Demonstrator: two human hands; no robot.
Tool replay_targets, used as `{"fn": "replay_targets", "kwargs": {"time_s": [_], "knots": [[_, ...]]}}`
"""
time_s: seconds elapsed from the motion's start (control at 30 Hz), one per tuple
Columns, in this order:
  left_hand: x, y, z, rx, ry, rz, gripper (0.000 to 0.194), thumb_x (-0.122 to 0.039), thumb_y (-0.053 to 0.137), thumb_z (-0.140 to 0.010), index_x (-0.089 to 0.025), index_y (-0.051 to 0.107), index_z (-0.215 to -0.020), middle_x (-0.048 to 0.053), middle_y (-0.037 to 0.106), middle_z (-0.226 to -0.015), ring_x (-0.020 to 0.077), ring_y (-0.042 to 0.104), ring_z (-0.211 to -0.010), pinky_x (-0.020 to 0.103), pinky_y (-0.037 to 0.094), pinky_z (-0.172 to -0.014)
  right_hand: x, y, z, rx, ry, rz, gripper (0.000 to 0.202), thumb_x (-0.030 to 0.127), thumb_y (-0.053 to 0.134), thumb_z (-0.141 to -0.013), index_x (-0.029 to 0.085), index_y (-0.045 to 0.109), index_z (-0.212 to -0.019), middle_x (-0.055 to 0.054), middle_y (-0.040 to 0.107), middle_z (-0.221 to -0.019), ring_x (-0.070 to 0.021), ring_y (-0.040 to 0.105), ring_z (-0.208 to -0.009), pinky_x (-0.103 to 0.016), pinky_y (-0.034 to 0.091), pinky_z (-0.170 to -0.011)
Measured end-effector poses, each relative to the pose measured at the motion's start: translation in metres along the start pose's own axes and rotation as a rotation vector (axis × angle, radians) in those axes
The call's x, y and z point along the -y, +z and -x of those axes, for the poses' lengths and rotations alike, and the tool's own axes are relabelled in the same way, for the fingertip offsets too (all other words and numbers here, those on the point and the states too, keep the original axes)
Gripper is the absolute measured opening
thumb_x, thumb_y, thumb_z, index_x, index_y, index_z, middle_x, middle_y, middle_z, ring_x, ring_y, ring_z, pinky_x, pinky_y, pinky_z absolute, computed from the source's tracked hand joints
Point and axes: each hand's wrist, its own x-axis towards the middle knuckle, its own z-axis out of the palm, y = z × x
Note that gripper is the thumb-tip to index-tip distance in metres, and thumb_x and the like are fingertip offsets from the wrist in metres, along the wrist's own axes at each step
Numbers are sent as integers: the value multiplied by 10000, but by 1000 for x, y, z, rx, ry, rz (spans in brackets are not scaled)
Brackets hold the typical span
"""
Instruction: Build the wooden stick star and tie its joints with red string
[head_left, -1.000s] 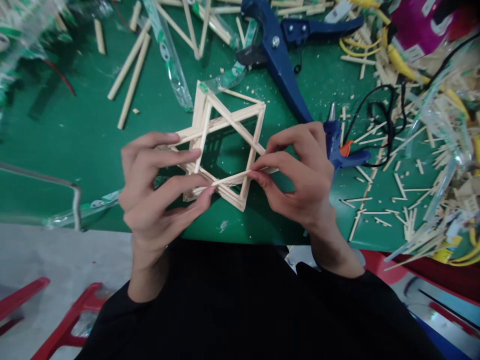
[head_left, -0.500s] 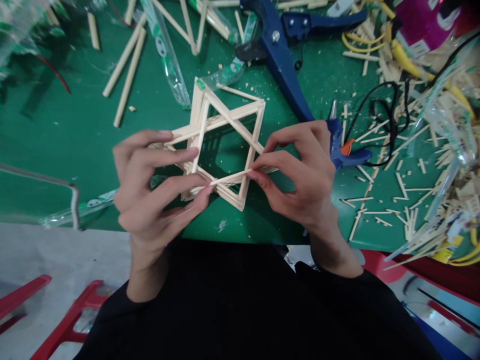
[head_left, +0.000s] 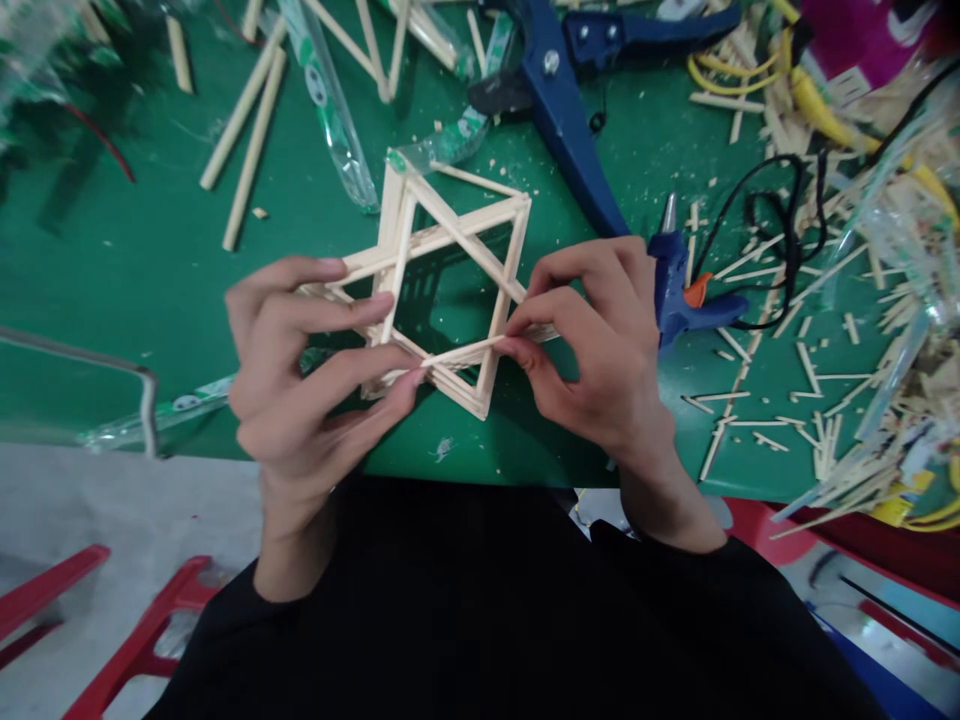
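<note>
A six-pointed star frame (head_left: 454,228) built of layered pale wooden sticks stands on the green table (head_left: 442,450), between both hands. My left hand (head_left: 315,370) pinches the left end of a thin stick (head_left: 465,354) along the star's near side, with its upper fingers resting on the star's left points. The thumb and index finger of my right hand (head_left: 592,345) pinch that stick's right end, near the star's lower right point. The hands cover the star's left and right tips.
Blue cutters (head_left: 559,115) lie beyond the star, and a blue glue gun (head_left: 679,290) is just right of my right hand. Stick scraps (head_left: 825,440) cover the right side. Thicker sticks (head_left: 255,150) and plastic wrappers (head_left: 330,110) are at the upper left. Red stools (head_left: 150,630) stand below.
The view has shifted slightly. Both hands keep nearly the same hold on the stick, and the fingers of my right hand have drawn slightly closer together.
</note>
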Motion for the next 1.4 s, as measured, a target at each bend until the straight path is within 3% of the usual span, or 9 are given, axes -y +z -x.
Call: {"fn": "replay_targets", "kwargs": {"time_s": [0.2,0.6,0.77,1.0,1.1,1.23,1.3,1.4], "knots": [[-4,1,0,5,-69,-3,216,-160,756,-850,-289,726,-1020,54,710,-1112,340,613,-1209,557,594,-967,2,-3,0,105,40,97,277,427,556,-1011,235,634,-827,-79,645,-936,-238,584,-940,-415,473,-788],[-6,2,3,-11,-74,4,188,-208,725,-882,-284,707,-1053,45,702,-1086,316,613,-1205,567,605,-972,-1,1,1,37,36,15,383,516,532,-1009,209,637,-806,-71,639,-918,-228,583,-924,-415,469,-798],[-6,1,3,6,-120,9,215,-182,752,-870,-285,716,-1055,24,701,-1125,313,603,-1233,560,585,-1018,-2,1,1,42,17,0,327,478,583,-993,203,629,-824,-74,644,-929,-232,585,-929,-418,469,-803],[0,4,3,-27,-29,34,218,-216,766,-851,-259,734,-1063,66,705,-1079,344,610,-1200,551,579,-965,-6,0,2,41,-19,-28,286,473,564,-1006,225,602,-869,-55,641,-958,-232,588,-949,-424,489,-816],[0,3,3,-13,-38,7,181,-203,767,-848,-252,733,-1020,69,706,-1097,344,604,-1211,533,570,-964,-5,-2,3,17,-19,-31,225,469,564,-1006,248,604,-1008,-51,660,-980,-243,602,-963,-443,494,-838],[0,-3,5,-8,-13,-60,224,-298,772,-855,-244,723,-1067,61,707,-1173,346,582,-1236,559,549,-1004,-1,-8,8,120,91,0,380,528,505,-1011,284,547,-1299,-85,677,-1064,-316,603,-1099,-508,484,-915],[-2,-6,8,-24,-28,-75,308,-350,769,-858,-264,705,-1147,48,705,-1192,339,573,-1244,586,536,-1036,1,-10,10,133,116,31,419,553,486,-1007,292,539,-1330,-94,679,-1081,-331,598,-1111,-517,482,-920],[-9,-8,12,-36,-181,-40,346,-294,796,-834,-310,696,-1165,16,723,-1177,334,566,-1258,618,507,-1074,2,-10,12,134,129,62,412,557,473,-1010,295,558,-1317,-95,682,-1084,-324,599,-1094,-509,483,-922]]}}
